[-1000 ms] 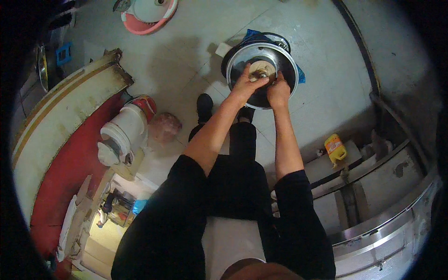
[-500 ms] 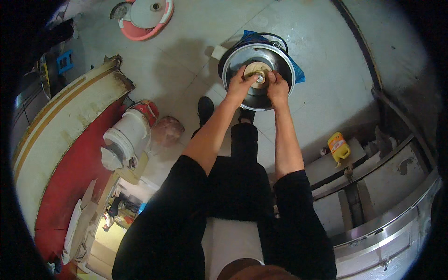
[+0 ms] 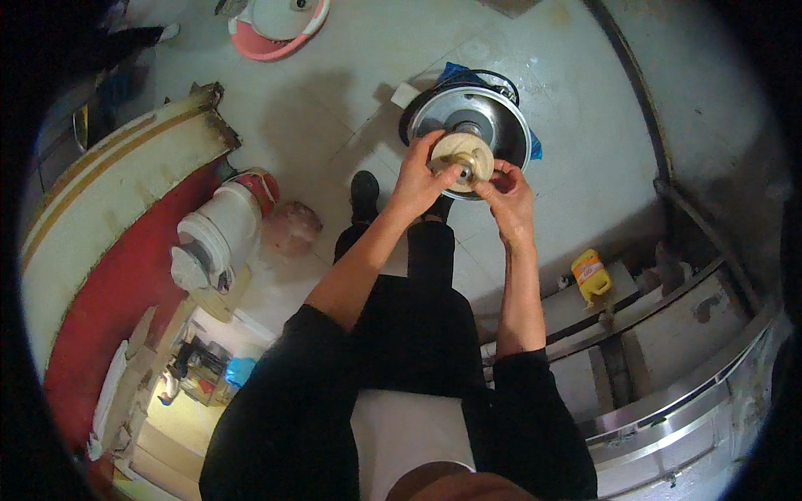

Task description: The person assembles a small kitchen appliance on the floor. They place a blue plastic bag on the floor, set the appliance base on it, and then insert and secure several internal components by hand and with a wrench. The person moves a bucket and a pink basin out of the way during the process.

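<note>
Between both hands is a beige round disc (image 3: 462,144) with a brass-coloured metal centre, tilted over the near part of a wide metal bowl (image 3: 506,122). My left hand (image 3: 420,181) is closed on the disc's left side, thumb at the metal centre. My right hand (image 3: 515,206) pinches its lower right edge. Inside the bowl, a metal hub (image 3: 469,128) shows just past the disc. The bowl's near side is partly hidden by the disc and hands. Black cable (image 3: 489,73) and a blue plastic sheet (image 3: 536,147) lie around the bowl.
A pink basin (image 3: 257,48) stands far left. Along the left are a red-and-cream counter (image 3: 125,167), a white bucket (image 3: 219,225) and a red bucket (image 3: 263,189). On the right, a yellow jug (image 3: 591,275) sits on a ledge beside a steel-edged frame (image 3: 660,417).
The disc has come up off the bowl's middle toward me and tilted, uncovering the hub beneath. Both hands moved with it. The right hand has shifted to its lower edge.
</note>
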Demonstrator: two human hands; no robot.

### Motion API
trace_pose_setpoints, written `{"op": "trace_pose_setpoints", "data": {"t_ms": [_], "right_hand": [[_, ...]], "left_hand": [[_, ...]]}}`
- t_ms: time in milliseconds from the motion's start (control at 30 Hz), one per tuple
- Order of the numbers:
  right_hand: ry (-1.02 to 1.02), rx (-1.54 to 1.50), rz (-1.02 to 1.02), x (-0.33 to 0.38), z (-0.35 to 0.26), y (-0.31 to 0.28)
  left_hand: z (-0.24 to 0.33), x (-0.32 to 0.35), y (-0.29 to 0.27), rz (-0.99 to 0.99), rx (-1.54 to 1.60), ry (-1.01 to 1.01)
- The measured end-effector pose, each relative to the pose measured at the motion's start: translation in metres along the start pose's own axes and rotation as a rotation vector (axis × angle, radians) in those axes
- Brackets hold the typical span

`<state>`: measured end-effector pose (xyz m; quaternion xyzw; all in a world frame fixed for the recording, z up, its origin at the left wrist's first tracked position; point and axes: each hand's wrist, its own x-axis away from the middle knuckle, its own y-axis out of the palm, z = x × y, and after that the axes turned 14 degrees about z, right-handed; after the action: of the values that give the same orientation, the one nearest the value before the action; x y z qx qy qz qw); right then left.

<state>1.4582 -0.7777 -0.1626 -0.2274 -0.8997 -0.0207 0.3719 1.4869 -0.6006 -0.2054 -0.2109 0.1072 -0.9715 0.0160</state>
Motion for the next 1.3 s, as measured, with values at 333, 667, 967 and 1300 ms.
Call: {"op": "trace_pose_setpoints", "data": {"t_ms": [333, 667, 967, 1300], "right_hand": [[-0.181, 0.345, -0.103, 0.059, 0.000, 0.049], [-0.272, 0.489, -0.269, 0.130, 0.031, 0.127], [-0.953, 1.304, 0.256, 0.007, -0.014, 0.103], [-0.971, 2.173, -0.438, -0.185, 0.037, -0.040]], "left_hand": [[0.027, 0.068, -0.075, 0.014, 0.398, -0.280], [-0.017, 0.097, -0.189, -0.052, 0.589, -0.468], [-0.092, 0.166, -0.264, 0.031, 0.574, -0.496], [-0.097, 0.290, -0.188, -0.338, 0.813, -0.543]]}}
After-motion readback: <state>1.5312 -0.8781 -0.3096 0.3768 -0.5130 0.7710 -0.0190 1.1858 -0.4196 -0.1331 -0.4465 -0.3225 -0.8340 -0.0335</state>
